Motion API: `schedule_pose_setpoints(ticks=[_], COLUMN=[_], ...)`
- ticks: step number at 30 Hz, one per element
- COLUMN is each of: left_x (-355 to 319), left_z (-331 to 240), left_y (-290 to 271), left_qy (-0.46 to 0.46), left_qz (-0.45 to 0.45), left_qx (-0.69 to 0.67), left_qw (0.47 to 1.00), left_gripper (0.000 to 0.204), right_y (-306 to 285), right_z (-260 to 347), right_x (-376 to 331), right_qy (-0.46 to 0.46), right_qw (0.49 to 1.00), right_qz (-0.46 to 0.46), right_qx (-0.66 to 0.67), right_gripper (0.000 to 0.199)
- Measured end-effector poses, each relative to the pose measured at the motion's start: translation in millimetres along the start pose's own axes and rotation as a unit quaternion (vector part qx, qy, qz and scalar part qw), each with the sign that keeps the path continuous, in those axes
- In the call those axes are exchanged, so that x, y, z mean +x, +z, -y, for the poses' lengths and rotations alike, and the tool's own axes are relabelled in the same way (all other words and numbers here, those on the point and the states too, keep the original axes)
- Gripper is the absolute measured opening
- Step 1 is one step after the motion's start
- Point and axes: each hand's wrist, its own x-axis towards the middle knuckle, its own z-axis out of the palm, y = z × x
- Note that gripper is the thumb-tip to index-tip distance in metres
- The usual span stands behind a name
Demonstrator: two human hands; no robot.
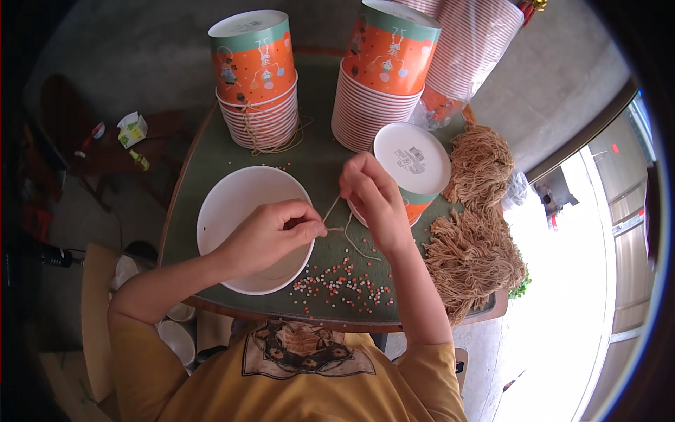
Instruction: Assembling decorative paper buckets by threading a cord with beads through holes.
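Observation:
My left hand (274, 235) is closed in a pinch over the large white paper bowl (216, 200), a thin beige string (331, 210) between its thumb and fingertips. The string runs up to my right hand (374, 200), whose fingers are curled closed on it. A loose length of string hangs below the right hand onto the green tabletop (323, 169). Just behind the right hand stands an upturned orange paper bucket (416, 212) with its white base up. Small red and white round pieces (341, 285) lie scattered between my forearms.
Two tall stacks of nested paper buckets (256, 116) (376, 105) stand at the back, with plastic-wrapped ones (471, 49) behind. Bundles of brown string (472, 264) lie along the right edge. Left of the table is a wooden bench (158, 130) with a tissue pack (132, 130).

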Motion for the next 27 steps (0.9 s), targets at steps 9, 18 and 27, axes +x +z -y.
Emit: schedule_pose_setpoints(ticks=[9,18,27], left_x=[3.0,1.9,-0.7], left_z=[4.2,-5.4,0.7], left_y=[-4.3,-8.0,-9.0], left_qy=[-0.036,-0.111,-0.057], left_qz=[0.025,0.023,0.022], left_qx=[-0.06,-0.203,-0.204], left_qw=[0.997,0.972,0.977], left_gripper=[0.017,0.018,0.018], right_y=[6.7,33.3,13.3], right_z=[-12.3,-24.1,-26.0], right_x=[-43.4,-52.0,-56.0], right_qy=[-0.209,-0.272,-0.055], right_qw=[0.883,0.84,0.966], right_qz=[-0.007,-0.036,-0.082], right_qx=[-0.419,-0.468,-0.238], right_gripper=[0.01,0.02,0.008])
